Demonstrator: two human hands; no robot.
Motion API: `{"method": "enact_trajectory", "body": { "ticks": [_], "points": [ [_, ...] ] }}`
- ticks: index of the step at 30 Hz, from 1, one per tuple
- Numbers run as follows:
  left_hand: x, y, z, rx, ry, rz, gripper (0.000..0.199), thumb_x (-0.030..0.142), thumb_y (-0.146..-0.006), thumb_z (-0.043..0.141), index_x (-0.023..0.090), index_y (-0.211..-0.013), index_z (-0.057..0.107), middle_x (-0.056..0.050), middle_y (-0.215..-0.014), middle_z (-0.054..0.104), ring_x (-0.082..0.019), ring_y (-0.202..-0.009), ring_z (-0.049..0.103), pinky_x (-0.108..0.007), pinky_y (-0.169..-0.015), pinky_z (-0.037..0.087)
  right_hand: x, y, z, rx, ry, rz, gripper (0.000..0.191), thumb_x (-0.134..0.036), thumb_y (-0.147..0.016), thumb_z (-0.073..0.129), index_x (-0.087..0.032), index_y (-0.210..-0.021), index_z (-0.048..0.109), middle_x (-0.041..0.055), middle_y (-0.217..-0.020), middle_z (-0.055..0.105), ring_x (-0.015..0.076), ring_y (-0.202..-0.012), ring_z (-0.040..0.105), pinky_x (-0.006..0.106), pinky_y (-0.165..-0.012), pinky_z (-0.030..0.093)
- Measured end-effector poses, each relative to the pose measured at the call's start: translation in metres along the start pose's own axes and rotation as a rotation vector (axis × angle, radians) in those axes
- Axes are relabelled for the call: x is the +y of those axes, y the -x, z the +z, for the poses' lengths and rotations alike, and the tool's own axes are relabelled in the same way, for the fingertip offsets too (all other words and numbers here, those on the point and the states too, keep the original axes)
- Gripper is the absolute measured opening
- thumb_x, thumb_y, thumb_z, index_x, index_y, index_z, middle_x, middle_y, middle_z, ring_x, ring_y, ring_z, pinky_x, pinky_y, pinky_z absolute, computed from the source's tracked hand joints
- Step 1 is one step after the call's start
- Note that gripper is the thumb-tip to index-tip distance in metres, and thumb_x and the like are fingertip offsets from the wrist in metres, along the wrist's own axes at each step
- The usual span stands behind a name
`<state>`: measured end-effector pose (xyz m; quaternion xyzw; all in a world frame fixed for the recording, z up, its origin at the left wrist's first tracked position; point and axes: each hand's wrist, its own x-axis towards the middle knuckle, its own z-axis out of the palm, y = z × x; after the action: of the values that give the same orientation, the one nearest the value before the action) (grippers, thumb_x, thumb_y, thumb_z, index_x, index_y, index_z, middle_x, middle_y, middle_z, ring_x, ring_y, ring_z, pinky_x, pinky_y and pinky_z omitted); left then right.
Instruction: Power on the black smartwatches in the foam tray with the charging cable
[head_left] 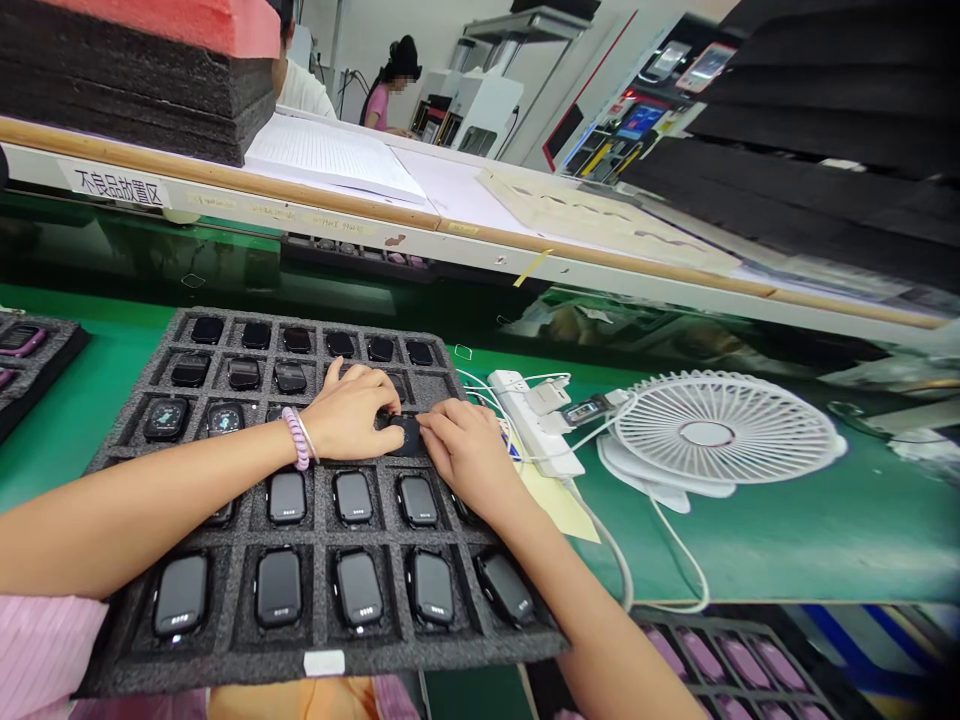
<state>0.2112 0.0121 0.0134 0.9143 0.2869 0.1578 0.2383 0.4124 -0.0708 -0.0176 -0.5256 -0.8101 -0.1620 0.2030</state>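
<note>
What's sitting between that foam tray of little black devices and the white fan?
In the head view, a white power strip with plugged-in chargers and white cables lies on the green mat between the foam tray and the white fan. A yellow slip of paper lies there too.

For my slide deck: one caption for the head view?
Left hand and right hand hold a black device over a foam tray.

white fan point(724, 435) lies flat; power strip point(534, 420) beside it; foam stack point(142, 75) on shelf
</note>
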Motion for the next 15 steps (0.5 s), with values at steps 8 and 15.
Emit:
{"method": "enact_trajectory", "body": {
  "ticks": [8,15],
  "points": [
    [0.001,-0.0007,-0.0019,-0.024,-0.002,-0.016,0.013,0.022,-0.081,0.06,0.02,-0.093,0.064,-0.004,-0.114,0.063,-0.027,-0.122,0.05,-0.066,-0.119,0.009,-0.0002,0.0003,0.0002,0.006,-0.016,0.004,0.019,-0.014,-0.1,0.048,-0.016,-0.099,0.066,0.0057,-0.088,0.06,0.0223,-0.08,0.053,0.035,-0.074,0.035],
    [-0.0008,-0.0004,-0.0004,-0.004,0.021,-0.008,0.021,0.018,-0.086,0.051,0.022,-0.098,0.067,-0.003,-0.115,0.065,-0.025,-0.123,0.049,-0.067,-0.119,0.009,0.0005,0.0007,-0.0002,0.023,-0.025,-0.004,0.019,-0.014,-0.101,0.048,-0.016,-0.098,0.067,0.0059,-0.088,0.061,0.0216,-0.08,0.053,0.035,-0.074,0.034]
  ]
}}
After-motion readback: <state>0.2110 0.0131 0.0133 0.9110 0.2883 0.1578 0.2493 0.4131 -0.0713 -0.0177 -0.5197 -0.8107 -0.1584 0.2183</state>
